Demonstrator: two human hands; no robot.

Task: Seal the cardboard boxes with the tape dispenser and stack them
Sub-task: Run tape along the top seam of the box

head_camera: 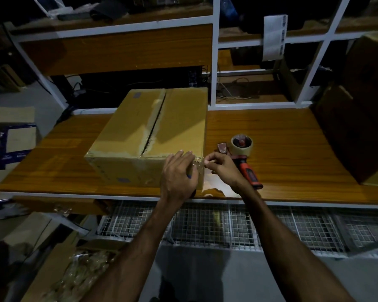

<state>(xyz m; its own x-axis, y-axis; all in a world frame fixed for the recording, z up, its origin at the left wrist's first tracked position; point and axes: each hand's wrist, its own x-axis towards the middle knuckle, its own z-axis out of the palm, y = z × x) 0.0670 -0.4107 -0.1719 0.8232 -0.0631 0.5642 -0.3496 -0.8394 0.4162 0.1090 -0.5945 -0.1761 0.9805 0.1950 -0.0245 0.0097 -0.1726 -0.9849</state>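
Cardboard box (148,136) is sitting on the wooden table (271,149), left of centre, its near face close to the table's front edge and its far end reaching the white shelf frame (214,62). I'm seeing the top flaps closed with the centre seam (154,125) still gaping as a dark slit, old tape residue running along both sides of it.

Left hand (179,173) is lying over the box's near right top corner, fingers fairly straight and pressing down on the edge, fingertips just onto the top face. Right hand (220,166) is working just beside that same corner, thumb and forefinger pinching narrow on a bit of clear tape (200,163) stuck at the corner; the other fingers are curled.

Tape dispenser (241,153) is lying on the table just right of the box, nobody holding it, roll facing up, red and black handle (250,175) pointing toward the front edge, partly behind the right wrist.

Open tabletop is running right of the dispenser up to a dark box (358,131) at the far right. Bare strip is also showing left of the box. Wire mesh (271,227) is lying under the table's front edge.
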